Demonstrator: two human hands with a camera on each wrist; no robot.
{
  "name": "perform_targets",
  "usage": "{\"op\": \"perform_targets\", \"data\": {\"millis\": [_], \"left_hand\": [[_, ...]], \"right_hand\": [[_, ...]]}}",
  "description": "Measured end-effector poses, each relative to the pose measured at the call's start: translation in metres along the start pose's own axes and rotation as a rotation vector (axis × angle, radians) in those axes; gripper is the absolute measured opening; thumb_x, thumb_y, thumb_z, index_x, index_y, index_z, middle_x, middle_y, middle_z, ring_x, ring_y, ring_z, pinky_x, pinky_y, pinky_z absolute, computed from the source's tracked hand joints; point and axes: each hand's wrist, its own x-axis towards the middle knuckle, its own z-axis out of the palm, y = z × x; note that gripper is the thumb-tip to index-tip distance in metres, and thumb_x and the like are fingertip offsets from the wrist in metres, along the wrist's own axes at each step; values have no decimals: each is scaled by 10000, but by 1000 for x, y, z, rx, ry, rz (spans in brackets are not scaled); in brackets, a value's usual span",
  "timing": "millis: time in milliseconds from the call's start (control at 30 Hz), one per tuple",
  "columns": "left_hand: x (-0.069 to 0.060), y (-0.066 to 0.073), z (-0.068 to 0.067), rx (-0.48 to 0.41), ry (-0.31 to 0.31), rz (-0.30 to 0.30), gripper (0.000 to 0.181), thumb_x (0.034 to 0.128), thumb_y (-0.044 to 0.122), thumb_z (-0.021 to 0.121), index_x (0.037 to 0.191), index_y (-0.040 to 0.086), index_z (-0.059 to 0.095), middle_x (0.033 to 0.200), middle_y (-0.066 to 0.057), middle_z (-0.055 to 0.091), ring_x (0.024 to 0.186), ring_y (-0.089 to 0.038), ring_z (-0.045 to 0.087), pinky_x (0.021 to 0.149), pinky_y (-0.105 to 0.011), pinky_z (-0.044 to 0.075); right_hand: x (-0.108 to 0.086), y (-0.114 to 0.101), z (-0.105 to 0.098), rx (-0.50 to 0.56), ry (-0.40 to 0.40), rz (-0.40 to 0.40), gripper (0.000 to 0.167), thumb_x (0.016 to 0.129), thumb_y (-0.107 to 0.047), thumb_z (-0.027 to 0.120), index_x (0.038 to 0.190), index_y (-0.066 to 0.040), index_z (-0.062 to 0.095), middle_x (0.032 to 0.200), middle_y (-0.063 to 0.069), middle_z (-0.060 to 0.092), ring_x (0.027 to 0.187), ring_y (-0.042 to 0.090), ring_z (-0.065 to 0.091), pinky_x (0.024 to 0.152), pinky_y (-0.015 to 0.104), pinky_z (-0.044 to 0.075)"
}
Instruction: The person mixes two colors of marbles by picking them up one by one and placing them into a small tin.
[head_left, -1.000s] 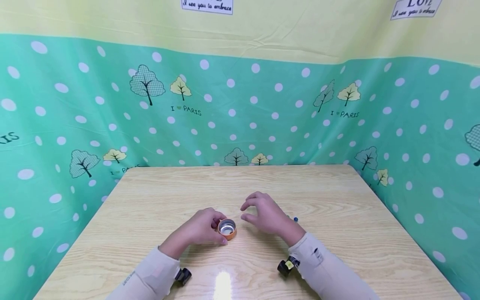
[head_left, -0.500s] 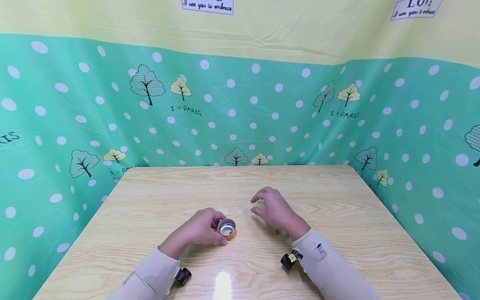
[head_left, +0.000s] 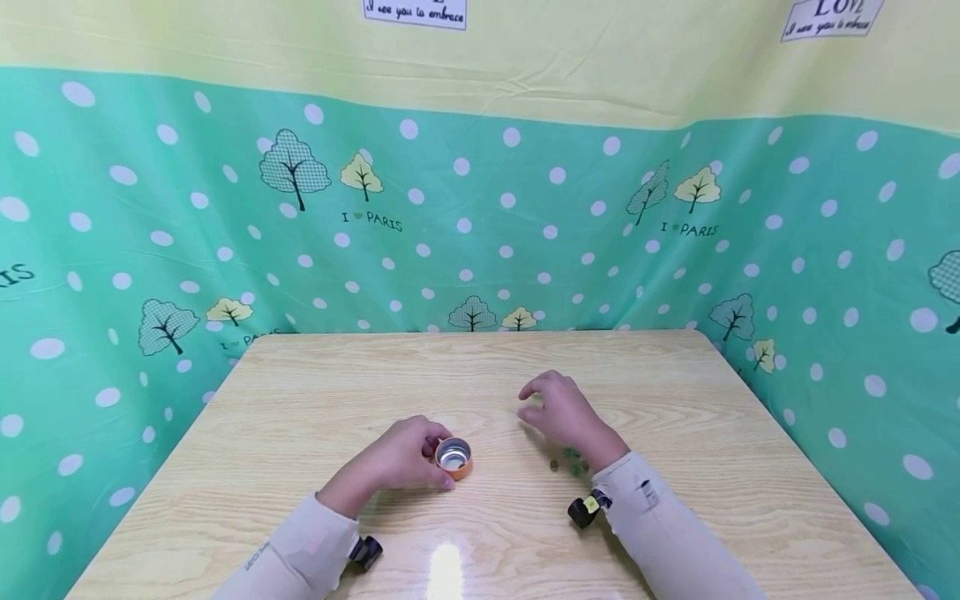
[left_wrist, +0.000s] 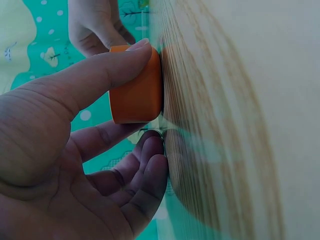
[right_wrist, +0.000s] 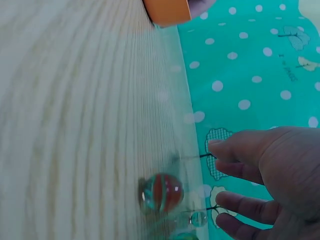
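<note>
Left hand (head_left: pixel 408 452) grips a round orange cup (left_wrist: pixel 136 97) with shiny metal lining, upright on a glossy wood-grain table (head_left: pixel 337 375). Right hand (head_left: pixel 564 410), fingers loosely parted, hovers near smooth glass marbles (right_wrist: pixel 162 193). Polka-dotted green fabric (head_left: pixel 420 167) drapes 3 sides.

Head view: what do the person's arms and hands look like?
The left grip and right grip are bare hands. The left sleeve and right sleeve are pale beige, the left with dark lettering, the right with a dark mark. A black device sits at the left sleeve's end, another with a yellow patch at the right's.
</note>
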Motion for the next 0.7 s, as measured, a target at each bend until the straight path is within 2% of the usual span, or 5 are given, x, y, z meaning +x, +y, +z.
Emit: {"op": "perform_targets", "data": {"millis": [300, 533, 600, 700], "left_hand": [[-1, 2, 0, 2, 6, -28, 533, 693, 245, 976, 1154, 122, 737, 994, 1, 681, 882, -174, 597, 799, -383, 504], [-1, 2, 1, 3, 10, -21, 542, 690, 244, 977, 1162, 125, 740, 1010, 5, 674, 897, -171, 599, 812, -384, 509], [-1, 2, 1, 2, 11, -22, 541, 688, 244, 978, 1160, 125, 741, 1014, 7, 674, 898, -171, 600, 816, -388, 510], [-1, 2, 2, 6, 14, -32, 559, 686, 256, 980, 1172, 121, 737, 1014, 7, 664, 903, -177, 592, 811, -386, 508]], "right_hand": [[4, 14, -3, 7, -5, 39, 232, 926, -220, 773, 1135, -119, 761, 1340, 164, 609, 1297, 377, 551, 1079, 540, 459], [4, 21, -8, 15, -22, 99, 260, 933, -224, 769, 1166, -110, 747, 1340, 156, 608, 1277, 342, 574, 1046, 526, 483], [4, 22, -11, 18, -27, 119, 275, 938, -227, 765, 1183, -105, 740, 1353, 160, 610, 1227, 317, 598, 994, 500, 510], [5, 26, -15, 35, -37, 155, 300, 951, -248, 748, 1214, -106, 728, 1379, 170, 612, 1024, 278, 652, 863, 450, 536]]}}
